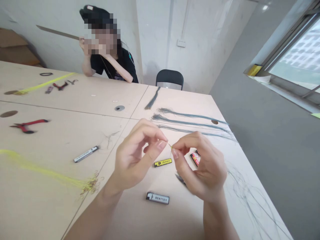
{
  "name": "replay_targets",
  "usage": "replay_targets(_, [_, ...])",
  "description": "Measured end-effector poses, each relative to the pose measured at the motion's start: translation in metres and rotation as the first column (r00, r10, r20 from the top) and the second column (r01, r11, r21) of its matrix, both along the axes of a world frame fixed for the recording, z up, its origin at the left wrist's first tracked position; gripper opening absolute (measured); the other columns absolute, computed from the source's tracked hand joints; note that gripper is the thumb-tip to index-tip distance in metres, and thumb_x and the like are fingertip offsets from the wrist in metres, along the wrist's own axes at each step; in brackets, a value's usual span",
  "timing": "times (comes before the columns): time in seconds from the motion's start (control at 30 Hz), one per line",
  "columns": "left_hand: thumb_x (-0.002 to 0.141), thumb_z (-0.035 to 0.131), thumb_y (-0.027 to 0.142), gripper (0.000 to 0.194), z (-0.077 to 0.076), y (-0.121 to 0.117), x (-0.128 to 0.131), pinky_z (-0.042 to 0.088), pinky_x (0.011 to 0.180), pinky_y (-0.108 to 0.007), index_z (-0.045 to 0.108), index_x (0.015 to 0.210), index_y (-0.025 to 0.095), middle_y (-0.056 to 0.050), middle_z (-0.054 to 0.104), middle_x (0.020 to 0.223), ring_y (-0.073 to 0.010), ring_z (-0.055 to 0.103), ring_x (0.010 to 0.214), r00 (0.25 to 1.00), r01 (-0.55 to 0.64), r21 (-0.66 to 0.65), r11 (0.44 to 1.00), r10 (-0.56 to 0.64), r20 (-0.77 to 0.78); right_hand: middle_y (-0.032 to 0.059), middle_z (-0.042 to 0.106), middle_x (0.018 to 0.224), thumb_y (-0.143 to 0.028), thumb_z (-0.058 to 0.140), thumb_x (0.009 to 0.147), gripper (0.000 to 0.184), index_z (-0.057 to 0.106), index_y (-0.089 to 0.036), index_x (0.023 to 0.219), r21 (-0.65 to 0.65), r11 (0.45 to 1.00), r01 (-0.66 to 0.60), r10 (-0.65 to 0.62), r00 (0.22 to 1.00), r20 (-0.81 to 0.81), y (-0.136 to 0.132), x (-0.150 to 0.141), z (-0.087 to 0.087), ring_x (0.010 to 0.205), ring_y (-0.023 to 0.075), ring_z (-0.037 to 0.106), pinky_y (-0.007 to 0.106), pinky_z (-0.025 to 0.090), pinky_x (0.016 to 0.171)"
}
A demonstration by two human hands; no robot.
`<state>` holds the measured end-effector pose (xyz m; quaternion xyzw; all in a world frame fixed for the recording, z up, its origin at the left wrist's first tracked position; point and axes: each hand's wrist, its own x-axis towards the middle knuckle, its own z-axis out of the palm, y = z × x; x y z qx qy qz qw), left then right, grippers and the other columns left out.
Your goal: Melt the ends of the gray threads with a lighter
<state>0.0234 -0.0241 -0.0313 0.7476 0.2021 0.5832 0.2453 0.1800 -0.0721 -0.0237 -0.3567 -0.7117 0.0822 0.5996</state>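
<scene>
In the middle of the view my left hand pinches one end of a small thin fish hook between thumb and index finger. Facing it, my right hand has thumb and forefinger closed on the hook's other end, where a bit of yellow line shows. Both hands are raised above the table, fingertips nearly touching. A yellow lighter lies beneath them, and a white lighter is nearer to me. Partly hidden behind my right hand are a red lighter and a dark-bladed tool.
Yellow lines with hooks spread at left, near another lighter and red-handled pliers. Dark green line bundles lie beyond my hands; loose line tangles at right. A person sits across the table.
</scene>
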Motion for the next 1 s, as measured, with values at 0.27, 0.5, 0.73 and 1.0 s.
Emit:
replay_targets(0.27, [0.098,0.058,0.021,0.014,0.002,-0.002,-0.001,0.040,0.065,-0.022,0.060,0.084,0.022,0.002,0.050,0.079,-0.0090,0.047,0.073,0.991,0.130,-0.345,0.929,-0.136,0.006,-0.0030,0.061,0.079,-0.013,0.062,0.092,0.007,0.062,-0.019,0.092,-0.218,0.973,-0.070,0.059,0.997,-0.058,0.001,0.005,-0.001,0.070,0.0102,0.053,0.028,0.045,0.065])
replay_targets(0.5, [0.102,0.034,0.059,0.047,0.001,0.003,0.002,0.037,0.062,-0.027,0.060,0.089,0.023,0.001,0.048,0.072,-0.0131,0.042,0.066,0.919,0.259,-0.775,0.577,-0.394,0.013,-0.0036,0.062,0.080,-0.017,0.062,0.096,0.010,0.064,-0.022,0.088,-0.305,0.944,-0.123,0.076,0.984,-0.163,0.009,0.008,-0.004,0.071,0.0101,0.054,0.028,0.046,0.068])
replay_targets(0.73, [0.095,0.047,0.062,0.047,0.008,0.004,-0.003,0.021,0.052,-0.024,0.061,0.081,0.020,0.003,0.028,0.066,-0.0111,0.023,0.059,0.957,0.159,-0.817,0.555,-0.289,-0.010,-0.0024,0.063,0.085,-0.019,0.065,0.094,0.010,0.067,-0.022,0.085,-0.360,0.926,-0.112,0.062,0.987,-0.146,0.012,0.012,-0.005,0.075,0.0105,0.054,0.027,0.046,0.069])
replay_targets(1.0, [0.089,0.062,0.050,0.029,0.012,-0.003,-0.006,0.029,0.050,-0.020,0.064,0.086,0.021,0.003,0.043,0.065,-0.0102,0.037,0.057,0.963,-0.179,-0.693,0.699,-0.020,-0.268,-0.0015,0.060,0.083,-0.022,0.064,0.095,0.010,0.066,-0.021,0.085,-0.437,0.893,-0.106,0.075,0.993,-0.089,0.017,0.012,-0.010,0.076,0.0110,0.053,0.026,0.045,0.068])
